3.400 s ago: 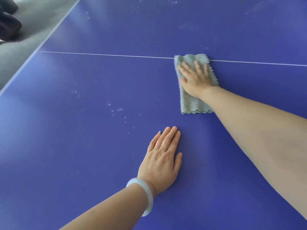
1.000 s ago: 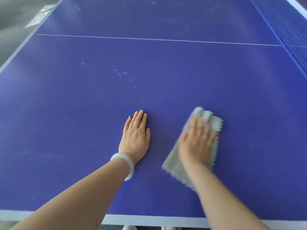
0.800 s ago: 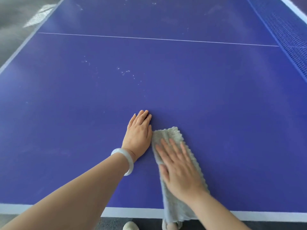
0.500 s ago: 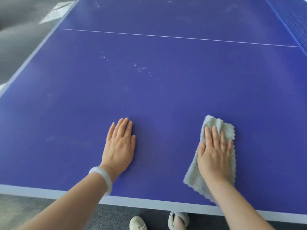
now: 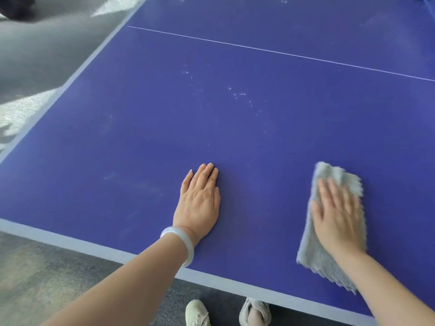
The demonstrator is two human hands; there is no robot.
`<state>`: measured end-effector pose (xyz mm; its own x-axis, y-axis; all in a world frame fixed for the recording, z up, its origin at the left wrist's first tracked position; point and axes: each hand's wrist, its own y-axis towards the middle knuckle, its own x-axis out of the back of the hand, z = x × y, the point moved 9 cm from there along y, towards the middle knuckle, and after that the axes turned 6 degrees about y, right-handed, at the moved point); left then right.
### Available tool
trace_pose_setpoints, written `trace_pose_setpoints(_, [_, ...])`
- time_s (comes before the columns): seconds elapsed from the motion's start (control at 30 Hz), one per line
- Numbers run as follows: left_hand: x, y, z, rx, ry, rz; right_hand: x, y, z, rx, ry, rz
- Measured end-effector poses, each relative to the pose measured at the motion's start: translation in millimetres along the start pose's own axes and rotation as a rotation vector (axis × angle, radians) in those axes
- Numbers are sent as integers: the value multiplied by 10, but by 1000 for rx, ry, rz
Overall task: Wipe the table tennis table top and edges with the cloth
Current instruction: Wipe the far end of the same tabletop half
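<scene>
Pressing the cloth [image 5: 314, 255] flat near the desk's [image 5: 164, 128] front edge [image 5: 70, 240] at four o'clock, a person's right hand [image 5: 339, 222] shows fingers straight, slightly spread; the left hand [image 5: 199, 205], fingers together, braces at six. The loose cloth could bunch under a fast stroke, skipping the specks [image 5: 237, 94] at twelve.

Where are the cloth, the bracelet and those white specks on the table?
cloth [image 5: 315, 260]: head view, its uncovered lower-left part.
bracelet [image 5: 190, 252]: head view, the right side of the band.
specks [image 5: 238, 94]: head view, the middle of the thickest cluster.
</scene>
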<state>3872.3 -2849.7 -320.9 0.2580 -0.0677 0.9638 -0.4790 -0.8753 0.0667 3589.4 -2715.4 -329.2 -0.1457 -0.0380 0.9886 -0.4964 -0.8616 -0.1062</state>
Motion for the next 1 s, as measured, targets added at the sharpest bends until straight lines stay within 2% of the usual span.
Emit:
trace_pose_setpoints(0.07, [-1, 0, -6, -1, -9, -1, -16, -54, -21, -183, 51, -37])
trace_pose_setpoints(0.13, [7, -6, -14, -3, -16, -7, -97, -185, 452, -203, 101, -59])
trace_pose_setpoints(0.27, [44, 3, 5, -5, -89, -14, -271, -493, 1974, 208, 114, -21])
trace_pose_setpoints(0.33, [80, 5, 49, 20, -220, -35, -293, -537, 2348, 329, 151, 7])
trace_pose_setpoints(0.4, [92, 6, 87, 38, -309, -50, -309, -453, 2319, 334, 300, 108])
trace_pose_setpoints(0.5, [79, -4, 85, 41, -340, -49, -138, -377, 1965, 300, 813, 223])
trace_pose_setpoints(0.57, [107, -11, 76, 41, -324, -53, 72, -290, 1424, 120, 995, 78])
trace_pose_setpoints(0.63, [173, -57, -28, -9, -216, -79, 159, -185, 877, -55, 845, -62])
trace_pose_setpoints(0.7, [209, -157, -314, -122, -123, -108, 144, -3, 554, -131, 643, -58])
trace_pose_setpoints(0.77, [104, -305, -637, -224, -69, -68, 108, 264, 444, -108, 491, -22])
trace_pose_setpoints(0.87, [-187, -408, -791, -183, 25, 87, 118, 739, 421, -16, 324, -39])
trace_pose_setpoints(1.0, [-328, -81, -780, -217, 100, 137, 158, 1234, 153, -130, 230, -81])
